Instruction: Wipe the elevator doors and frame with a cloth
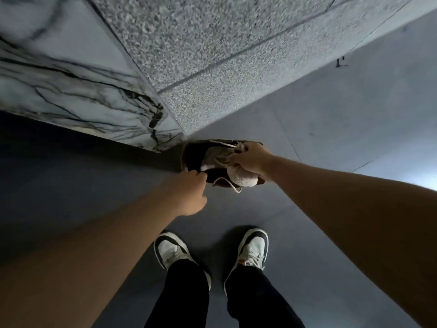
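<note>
Over grey floor (331, 138), beside veined marble wall (71, 91) and speckled granite panel (212, 55): two bare forearms reaching down and forward; black trousers (184, 299); white-and-black sneakers (170, 252); brown bag (196, 153) with cords, low at the marble corner; pale cloth (243, 178) bunched at its mouth; right hand (250, 159) clenched round cords and cloth; left hand (191, 190) pinching bag's near edge
</note>
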`<state>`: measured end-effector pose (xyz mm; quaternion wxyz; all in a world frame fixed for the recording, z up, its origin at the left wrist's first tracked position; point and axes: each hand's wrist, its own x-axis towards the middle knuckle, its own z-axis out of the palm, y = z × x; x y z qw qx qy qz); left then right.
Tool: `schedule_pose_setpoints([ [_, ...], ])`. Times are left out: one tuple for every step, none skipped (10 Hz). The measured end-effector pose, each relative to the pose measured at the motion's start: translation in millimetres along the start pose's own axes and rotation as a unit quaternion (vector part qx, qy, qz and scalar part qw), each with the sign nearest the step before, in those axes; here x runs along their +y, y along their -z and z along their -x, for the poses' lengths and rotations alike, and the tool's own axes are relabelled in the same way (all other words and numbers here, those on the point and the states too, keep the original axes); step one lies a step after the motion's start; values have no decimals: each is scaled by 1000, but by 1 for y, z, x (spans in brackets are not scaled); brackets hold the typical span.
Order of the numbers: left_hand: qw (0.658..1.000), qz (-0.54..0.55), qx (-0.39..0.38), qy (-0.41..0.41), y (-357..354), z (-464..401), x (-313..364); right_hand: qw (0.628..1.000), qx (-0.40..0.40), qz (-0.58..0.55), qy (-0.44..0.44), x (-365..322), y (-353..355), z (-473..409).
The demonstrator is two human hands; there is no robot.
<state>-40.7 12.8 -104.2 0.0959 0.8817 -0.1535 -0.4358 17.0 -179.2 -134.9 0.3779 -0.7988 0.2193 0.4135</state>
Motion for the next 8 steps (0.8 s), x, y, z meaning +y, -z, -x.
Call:
schedule_pose_setpoints([
  [1000, -14, -2, -23, -2, -3, -5, 1000, -11, -29, -8, -1, -16, -16],
  [999, -17, 7, -36, -4, -5, -8, 997, -7, -77, -13, 2, -30, -27],
  [998, -33, 27, -41, -6, -7, -12, 995, 11, -94, -20, 11, -42, -36],
  [993, -95, 48, -52, -8, -4, -12, 995, 30, -88, -25, 15, -48, -38],
  [992, -112, 35, -45, -9, 2, -10, 996, 38, -73, -26, 16, -47, -33],
  [994, -101, 27, -35, -3, 10, -7, 998, 34, -42, -38, 14, -40, -20],
  [996, -82, 33, -24, 21, 20, -1, 1000, 14, 6, -24, 5, -22, -3],
  [995, -93, 30, 0, 52, 33, 6, 999, 12, 37, -23, -11, 3, 20],
])
